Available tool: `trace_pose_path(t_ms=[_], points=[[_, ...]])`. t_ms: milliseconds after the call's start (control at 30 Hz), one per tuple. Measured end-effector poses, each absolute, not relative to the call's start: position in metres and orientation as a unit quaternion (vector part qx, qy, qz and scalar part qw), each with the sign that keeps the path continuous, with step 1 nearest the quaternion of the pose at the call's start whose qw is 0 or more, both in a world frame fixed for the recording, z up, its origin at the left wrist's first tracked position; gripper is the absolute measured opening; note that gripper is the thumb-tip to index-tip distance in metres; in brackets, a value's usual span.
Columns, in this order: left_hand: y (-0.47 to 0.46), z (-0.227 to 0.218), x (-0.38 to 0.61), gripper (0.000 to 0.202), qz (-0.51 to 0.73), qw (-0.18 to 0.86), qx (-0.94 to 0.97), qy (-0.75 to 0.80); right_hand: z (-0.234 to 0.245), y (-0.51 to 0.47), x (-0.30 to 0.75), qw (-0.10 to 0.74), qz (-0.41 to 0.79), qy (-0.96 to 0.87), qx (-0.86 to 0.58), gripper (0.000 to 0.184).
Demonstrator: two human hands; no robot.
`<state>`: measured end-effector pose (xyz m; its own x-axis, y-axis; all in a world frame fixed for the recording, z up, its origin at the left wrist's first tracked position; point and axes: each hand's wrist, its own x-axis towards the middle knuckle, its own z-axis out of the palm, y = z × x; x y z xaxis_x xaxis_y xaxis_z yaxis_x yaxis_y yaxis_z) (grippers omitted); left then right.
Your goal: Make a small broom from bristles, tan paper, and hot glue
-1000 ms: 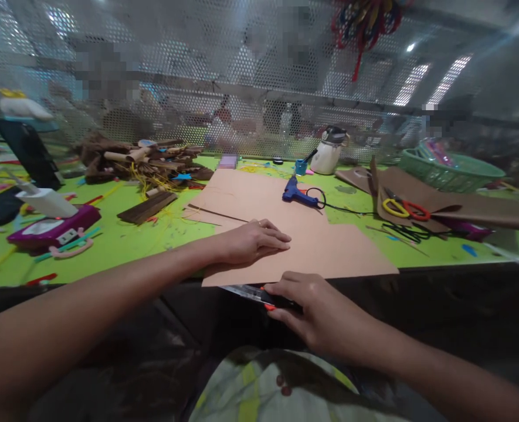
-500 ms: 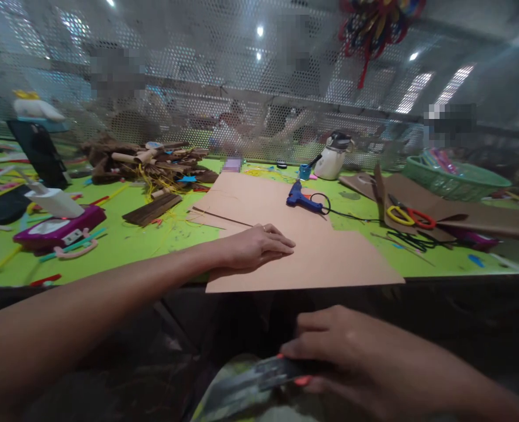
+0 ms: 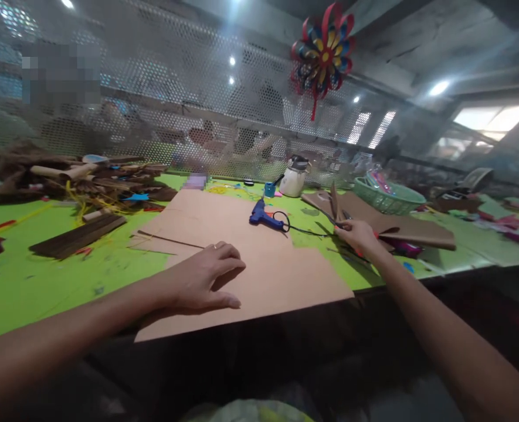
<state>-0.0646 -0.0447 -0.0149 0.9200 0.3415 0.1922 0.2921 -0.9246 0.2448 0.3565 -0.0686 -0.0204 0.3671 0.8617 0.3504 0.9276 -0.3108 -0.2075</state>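
My left hand [image 3: 202, 278] rests on a large tan sheet of card [image 3: 259, 252]. Its fingers lie together, with the thumb spread away. Farther right, my right hand [image 3: 358, 235] is closed around scissors [image 3: 335, 219] at the brown paper's edge. A dark blade points up and left from the fingers, and orange-red bits show beside the hand; most of the handles are hidden. On the card's right side lies a blue glue gun [image 3: 265, 218] with a black cord. A thin brown strip [image 3: 171, 239] lies left of centre, touching the card.
Brown scraps [image 3: 109, 181] are heaped at the left, with a dark brown flat piece [image 3: 78, 235] in front. Behind the glue gun stand a white jug [image 3: 293, 179] and a small blue pot [image 3: 270, 189]. A green basket [image 3: 391, 198] sits behind folded brown paper [image 3: 413, 230].
My right hand has moved from below the table edge, where it held a blurred dark tool with red parts, up to the scissors. My left thumb has spread. The view has swung right.
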Motion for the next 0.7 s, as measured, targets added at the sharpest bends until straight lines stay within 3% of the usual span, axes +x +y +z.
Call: trace_pose_path(t_ms=[200,300,367,467,567,700], points=[[-0.045,-0.009,-0.06,0.054,0.095,0.123,0.97,0.189,-0.025,-0.03,0.334,0.2,-0.11,-0.582,-0.781,0.03],[-0.045,-0.009,-0.059,0.048,0.094,0.136,0.967,0.195,-0.018,-0.047,0.314,0.216,-0.14,-0.62,-0.741,0.036],[-0.042,-0.011,-0.059,0.04,0.103,0.138,0.963,0.205,-0.013,-0.072,0.298,0.212,-0.094,-0.707,-0.669,0.035],[-0.037,-0.018,-0.059,0.033,0.142,0.141,0.952,0.23,-0.006,-0.109,0.277,0.127,0.051,-0.822,-0.552,0.044],[-0.031,-0.024,-0.059,0.031,0.178,0.153,0.94,0.247,0.002,-0.124,0.266,0.062,0.074,-0.828,-0.552,0.059],[-0.028,-0.024,-0.063,0.031,0.203,0.154,0.926,0.277,0.006,-0.112,0.264,0.001,0.129,-0.803,-0.582,0.059]])
